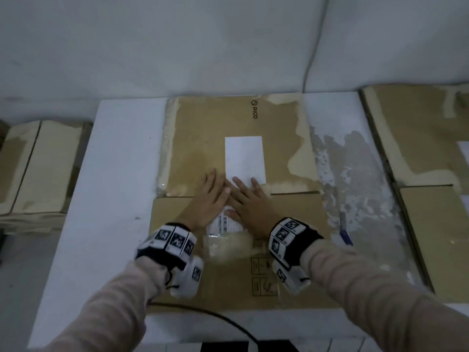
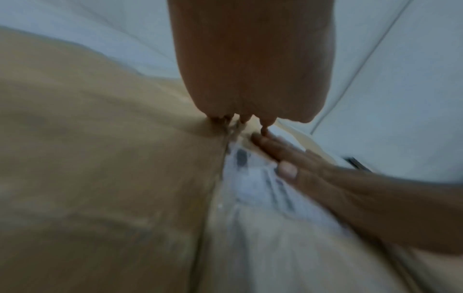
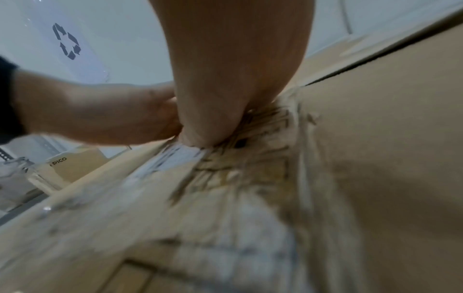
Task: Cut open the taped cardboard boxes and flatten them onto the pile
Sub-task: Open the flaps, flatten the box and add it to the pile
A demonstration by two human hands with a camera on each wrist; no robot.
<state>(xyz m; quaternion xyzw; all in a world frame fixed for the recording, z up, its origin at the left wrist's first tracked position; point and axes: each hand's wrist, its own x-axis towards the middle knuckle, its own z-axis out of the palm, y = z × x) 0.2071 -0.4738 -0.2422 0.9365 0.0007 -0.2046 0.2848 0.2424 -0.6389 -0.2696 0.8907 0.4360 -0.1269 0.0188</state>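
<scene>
One flattened brown cardboard box (image 1: 236, 262) lies on the white counter (image 1: 106, 174), its far panel bearing a plain white rectangular label (image 1: 245, 156) and small "PICO" print near the far edge. A second printed white shipping label (image 1: 225, 223) under crinkled clear tape sits on the near panel, between the wrists. Patches of paler torn paper run along the box's left and right edges.

Two hands, both flat on the box — left hand (image 1: 212, 196) and right hand (image 1: 250, 201) side by side at the fold line between the near and far panels, palms down, fingers straight and spread, pressing the cardboard. The left thumb touches the right index finger. The right fingertips (image 1: 236, 179) reach onto the lower edge of the plain white label. Neither hand holds anything. Each wrist wears a black-and-white marker-tagged band with a camera.

The wrist views are blurred; the left wrist view shows the right hand (image 2: 295, 164) flat beside the printed label, the right wrist view shows the left hand (image 3: 105, 111) just beside it.

Further out: one stack of flattened brown cardboard (image 1: 426, 153) on the right, touching the counter edge — and two upright-looking brown boxes (image 1: 38, 168) on the left, lower than the counter. A black cable (image 1: 215, 317) runs across the near counter edge. A blue-handled thing (image 1: 345, 233) lies on the scuffed right part of the counter; too small to tell what it is.
</scene>
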